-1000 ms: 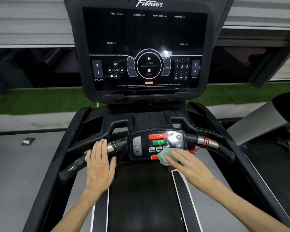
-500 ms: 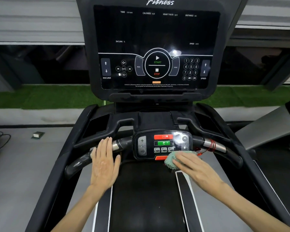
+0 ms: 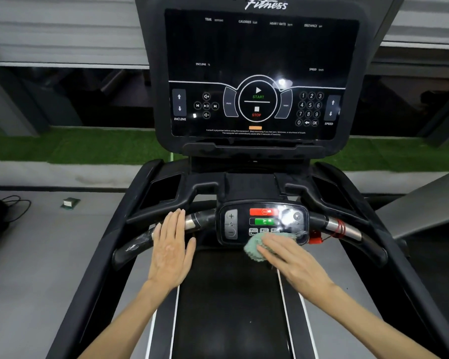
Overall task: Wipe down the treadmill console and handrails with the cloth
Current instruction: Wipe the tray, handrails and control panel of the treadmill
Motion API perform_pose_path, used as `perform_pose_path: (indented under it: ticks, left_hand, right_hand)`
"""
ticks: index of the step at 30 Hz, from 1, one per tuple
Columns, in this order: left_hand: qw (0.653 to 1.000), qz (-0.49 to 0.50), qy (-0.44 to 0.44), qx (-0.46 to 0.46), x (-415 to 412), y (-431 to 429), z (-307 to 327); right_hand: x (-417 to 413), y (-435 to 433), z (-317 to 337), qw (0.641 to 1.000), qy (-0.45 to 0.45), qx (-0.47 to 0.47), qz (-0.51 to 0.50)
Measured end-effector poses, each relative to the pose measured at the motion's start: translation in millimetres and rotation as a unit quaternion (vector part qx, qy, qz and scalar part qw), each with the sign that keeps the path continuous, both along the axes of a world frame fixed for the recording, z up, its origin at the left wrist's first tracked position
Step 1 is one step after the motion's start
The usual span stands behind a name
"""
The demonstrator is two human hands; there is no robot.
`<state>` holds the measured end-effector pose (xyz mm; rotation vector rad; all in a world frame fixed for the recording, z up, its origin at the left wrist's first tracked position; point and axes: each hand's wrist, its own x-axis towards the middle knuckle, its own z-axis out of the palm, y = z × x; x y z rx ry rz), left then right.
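Observation:
The black treadmill console (image 3: 257, 73) with its dark touch panel rises ahead. Below it sits a small control pod (image 3: 263, 221) with red and green buttons, flanked by the left handrail (image 3: 140, 239) and right handrail (image 3: 345, 230). My right hand (image 3: 293, 260) presses a pale green cloth (image 3: 254, 246) flat against the pod's lower edge. My left hand (image 3: 171, 247) lies flat, fingers together and extended, on the left handrail near its silver sensor.
The black running belt (image 3: 231, 307) runs beneath my arms between grey side rails. A red safety cord (image 3: 319, 238) hangs right of the pod. A cable (image 3: 13, 206) and a small box (image 3: 69, 203) lie on the grey floor at left. Another machine (image 3: 425, 203) stands at right.
The view has shifted left, so the treadmill sits further right in frame. My right hand has slid the cloth slightly along the pod's lower edge. The left hand stays on the handrail.

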<state>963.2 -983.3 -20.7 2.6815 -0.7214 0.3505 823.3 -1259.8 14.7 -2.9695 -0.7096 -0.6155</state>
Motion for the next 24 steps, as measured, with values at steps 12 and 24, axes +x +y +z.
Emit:
perform_pose_path:
  ticks: [12,24]
  left_hand:
    - [1.000,-0.014,-0.005,0.008,2,4,0]
    - [1.000,-0.015,0.002,0.006,2,5,-1]
  right_hand:
    - [39,72,9,0.999,0.010,-0.021,0.022]
    - [90,84,49,0.993,0.004,0.046,-0.105]
